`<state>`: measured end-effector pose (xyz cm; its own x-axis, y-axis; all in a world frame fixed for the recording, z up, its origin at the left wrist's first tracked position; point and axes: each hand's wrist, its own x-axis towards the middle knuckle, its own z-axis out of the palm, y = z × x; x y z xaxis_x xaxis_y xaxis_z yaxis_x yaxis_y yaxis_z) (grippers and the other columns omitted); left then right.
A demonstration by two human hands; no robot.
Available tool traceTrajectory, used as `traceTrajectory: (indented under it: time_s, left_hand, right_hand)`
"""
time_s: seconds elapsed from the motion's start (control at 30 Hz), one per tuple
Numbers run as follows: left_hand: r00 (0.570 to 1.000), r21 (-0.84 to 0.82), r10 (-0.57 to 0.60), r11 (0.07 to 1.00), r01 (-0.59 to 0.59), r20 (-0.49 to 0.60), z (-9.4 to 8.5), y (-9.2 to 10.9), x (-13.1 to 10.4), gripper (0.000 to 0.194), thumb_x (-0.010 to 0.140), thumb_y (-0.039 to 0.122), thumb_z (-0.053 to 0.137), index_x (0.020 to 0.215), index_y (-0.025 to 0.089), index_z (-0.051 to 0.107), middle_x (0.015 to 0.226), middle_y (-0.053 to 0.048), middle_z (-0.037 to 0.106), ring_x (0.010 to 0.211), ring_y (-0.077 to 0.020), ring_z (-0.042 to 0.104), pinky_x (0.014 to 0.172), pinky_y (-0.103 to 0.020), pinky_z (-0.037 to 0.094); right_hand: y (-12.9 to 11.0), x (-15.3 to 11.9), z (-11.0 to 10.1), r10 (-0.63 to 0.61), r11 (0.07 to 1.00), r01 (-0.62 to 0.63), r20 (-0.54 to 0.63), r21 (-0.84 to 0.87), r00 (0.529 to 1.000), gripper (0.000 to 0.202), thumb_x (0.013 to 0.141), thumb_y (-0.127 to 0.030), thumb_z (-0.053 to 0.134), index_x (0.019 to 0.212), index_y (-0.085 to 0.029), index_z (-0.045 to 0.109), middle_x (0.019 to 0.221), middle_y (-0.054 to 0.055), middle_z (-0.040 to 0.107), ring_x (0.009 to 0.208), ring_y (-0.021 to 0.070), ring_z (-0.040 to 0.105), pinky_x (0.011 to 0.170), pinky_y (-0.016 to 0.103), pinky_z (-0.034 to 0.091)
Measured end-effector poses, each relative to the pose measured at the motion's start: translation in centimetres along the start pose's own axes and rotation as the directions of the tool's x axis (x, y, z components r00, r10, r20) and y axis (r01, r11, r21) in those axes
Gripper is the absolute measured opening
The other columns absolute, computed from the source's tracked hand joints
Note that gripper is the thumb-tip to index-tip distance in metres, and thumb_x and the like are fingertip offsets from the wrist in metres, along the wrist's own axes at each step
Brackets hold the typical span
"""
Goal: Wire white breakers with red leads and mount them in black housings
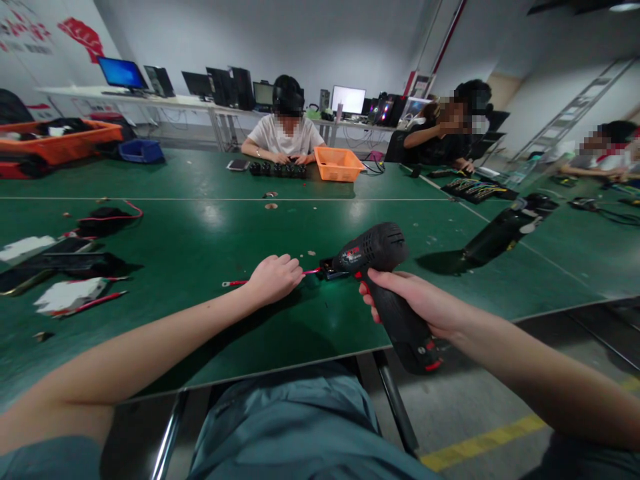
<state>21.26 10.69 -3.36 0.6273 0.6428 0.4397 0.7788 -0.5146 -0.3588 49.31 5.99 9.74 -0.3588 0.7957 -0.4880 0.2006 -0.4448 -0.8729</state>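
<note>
"Blue-grey cloth (300, 433) is nearest; what's at the counter (210, 233)?"

"Black power tool (367, 250), right hand (417, 297) clamped on its grip: probably heavy, rigid, best held there. Red cable (236, 283) reaching its nose (330, 269), clasped in the left hand (277, 279): likely light, springy."

"Containers?"

"Orange crate (75, 150), dark and white things inside; orange basket (338, 170) and blue bin (143, 152), contents unclear."

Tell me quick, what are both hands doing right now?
Left hand: closed, holding the red cable.
Right hand: closed around the handle of the black power tool.
</note>
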Motion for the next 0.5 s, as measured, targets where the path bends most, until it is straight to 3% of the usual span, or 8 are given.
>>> traceTrajectory:
  time_s: [0.17, 0.33, 0.5]
  left_hand:
    - [1.0, -0.003, -0.005, 1.0, 0.005, 0.013, -0.2, 0.0, 0.1, 0.029, 0.098, 0.028, 0.047, 0.079, 0.017, 0.065, 0.078, -0.007, 0.062, 0.076, -0.0211, 0.055, 0.057, -0.033, 0.031]
    - [1.0, -0.002, -0.005, 1.0, 0.005, 0.016, 0.0, 0.0, 0.0, 0.026, 0.096, 0.026, 0.05, 0.078, 0.017, 0.065, 0.078, -0.007, 0.062, 0.076, -0.0211, 0.056, 0.057, -0.033, 0.032]
    - [1.0, -0.008, -0.021, 1.0, 0.021, 0.018, 0.0, 0.0, 0.0, 0.027, 0.097, 0.028, 0.048, 0.079, 0.017, 0.065, 0.078, -0.007, 0.062, 0.075, -0.0201, 0.055, 0.057, -0.033, 0.032]
  right_hand:
    - [-0.3, -0.8, -0.5, -0.032, 0.999, 0.032, -0.008, -0.016, 0.999, 0.031, 0.087, -0.048, 0.067, 0.087, -0.016, 0.066, 0.074, 0.004, 0.07, 0.055, 0.0123, 0.062, 0.049, 0.023, 0.052]
    - [-1.5, -1.6, -2.3, -0.126, 0.992, 0.125, -0.034, -0.032, 0.991, 0.034, 0.09, -0.05, 0.061, 0.091, -0.017, 0.066, 0.076, 0.007, 0.07, 0.057, 0.0145, 0.063, 0.05, 0.025, 0.054]
    - [-1.6, 0.8, -5.4, -0.311, 0.934, 0.284, -0.102, -0.218, 0.945, 0.036, 0.084, -0.052, 0.068, 0.093, -0.017, 0.066, 0.08, 0.007, 0.07, 0.061, 0.0154, 0.063, 0.054, 0.026, 0.053]
